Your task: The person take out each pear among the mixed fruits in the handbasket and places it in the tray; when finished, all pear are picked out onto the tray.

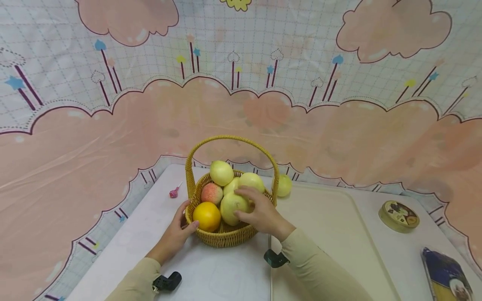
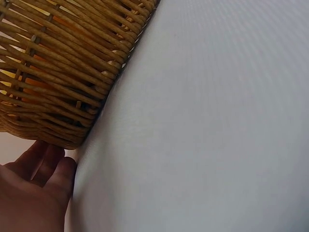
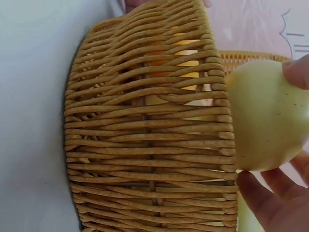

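Observation:
A wicker basket with a tall arched handle stands on the table. In it lie an orange, a reddish peach and several pale green apples. My left hand holds the basket's near left side, thumb near the rim; the left wrist view shows its fingers against the wicker. With thumb and fingers spread around it, my right hand grips a speckled pale green apple at the basket's front right. That fruit sits at rim height in the right wrist view. Its underside is partly hidden.
Another pale green apple lies behind the handle's right side, by a cream tray. Farther right are a round tin and a blue packet. A wrapped lollipop lies left of the basket. A patterned curtain hangs behind.

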A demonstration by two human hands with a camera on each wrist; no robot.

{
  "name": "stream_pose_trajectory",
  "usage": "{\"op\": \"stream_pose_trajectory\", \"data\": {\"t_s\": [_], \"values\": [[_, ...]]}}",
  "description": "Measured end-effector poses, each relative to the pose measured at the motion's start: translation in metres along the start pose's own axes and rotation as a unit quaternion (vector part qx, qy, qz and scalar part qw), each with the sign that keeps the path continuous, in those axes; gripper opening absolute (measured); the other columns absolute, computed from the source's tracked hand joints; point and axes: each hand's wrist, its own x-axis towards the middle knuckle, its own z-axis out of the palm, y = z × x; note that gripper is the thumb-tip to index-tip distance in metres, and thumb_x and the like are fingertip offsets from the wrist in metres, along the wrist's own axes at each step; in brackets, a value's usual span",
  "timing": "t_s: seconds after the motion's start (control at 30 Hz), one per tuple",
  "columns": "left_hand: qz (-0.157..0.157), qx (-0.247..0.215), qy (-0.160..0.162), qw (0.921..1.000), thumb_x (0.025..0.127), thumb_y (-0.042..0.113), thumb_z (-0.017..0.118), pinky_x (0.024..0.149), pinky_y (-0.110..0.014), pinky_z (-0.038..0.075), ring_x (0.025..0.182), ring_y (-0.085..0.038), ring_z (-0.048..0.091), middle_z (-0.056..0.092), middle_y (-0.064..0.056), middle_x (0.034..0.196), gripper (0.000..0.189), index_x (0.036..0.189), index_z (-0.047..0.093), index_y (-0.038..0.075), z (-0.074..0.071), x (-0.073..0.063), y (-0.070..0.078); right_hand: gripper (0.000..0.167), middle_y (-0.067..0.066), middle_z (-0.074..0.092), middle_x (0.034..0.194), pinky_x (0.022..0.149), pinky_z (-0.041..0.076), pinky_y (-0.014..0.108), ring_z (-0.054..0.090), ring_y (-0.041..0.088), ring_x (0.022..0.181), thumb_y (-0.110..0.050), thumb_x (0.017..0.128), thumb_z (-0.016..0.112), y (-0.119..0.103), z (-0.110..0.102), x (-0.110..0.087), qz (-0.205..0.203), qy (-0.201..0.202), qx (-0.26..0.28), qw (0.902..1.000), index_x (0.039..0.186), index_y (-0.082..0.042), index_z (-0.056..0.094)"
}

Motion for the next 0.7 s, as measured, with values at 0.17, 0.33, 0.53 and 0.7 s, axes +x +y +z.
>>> {"op": "stream_pose_trajectory", "data": {"t_s": [0.17, 0.33, 0.53, 0.7], "values": [[-0.006, 0.001, 0.004, 1.0, 0.101, 0.031, 0.059, 0.112, -0.059, 0.03, 0.138, -0.047, 0.036, 0.025, -0.033, 0.156, 0.079, 0.161, 0.008, 0.02, 0.0001, 0.0005, 0.0002, 0.054, 0.016, 0.045, 0.15, 0.102, 0.046, 0.049, 0.044, 0.032, 0.135, -0.021, 0.089, 0.077, -0.0002, 0.002, 0.0, -0.004, 0.0, -0.011, 0.9999, 0.137, -0.005, 0.058], [-0.008, -0.001, 0.003, 1.0, 0.101, 0.032, 0.059, 0.113, -0.059, 0.029, 0.138, -0.047, 0.035, 0.024, -0.033, 0.157, 0.079, 0.161, 0.008, 0.021, 0.0005, 0.0018, 0.0018, 0.057, 0.013, 0.051, 0.145, 0.108, 0.04, 0.049, 0.046, 0.03, 0.133, -0.025, 0.087, 0.08, 0.0008, 0.0026, 0.0006, -0.01, -0.008, -0.015, 0.9998, 0.137, -0.006, 0.059], [-0.009, -0.004, 0.0, 1.0, 0.101, 0.031, 0.059, 0.112, -0.059, 0.029, 0.138, -0.047, 0.035, 0.023, -0.033, 0.157, 0.08, 0.161, 0.007, 0.019, -0.0004, 0.0012, 0.0011, 0.059, 0.007, 0.055, 0.141, 0.108, 0.04, 0.047, 0.049, 0.026, 0.13, -0.028, 0.086, 0.08, 0.001, 0.0029, 0.0006, 0.005, -0.017, -0.014, 0.9998, 0.138, -0.01, 0.058], [-0.01, -0.01, 0.0, 0.9999, 0.101, 0.029, 0.06, 0.112, -0.06, 0.029, 0.138, -0.048, 0.034, 0.023, -0.034, 0.157, 0.082, 0.161, 0.006, 0.018, 0.0001, -0.0003, 0.0004, 0.062, 0.009, 0.055, 0.141, 0.108, 0.039, 0.048, 0.049, 0.027, 0.13, -0.028, 0.085, 0.081, 0.0018, 0.0051, 0.0024, 0.016, -0.022, -0.008, 0.9996, 0.139, -0.007, 0.057]]}}
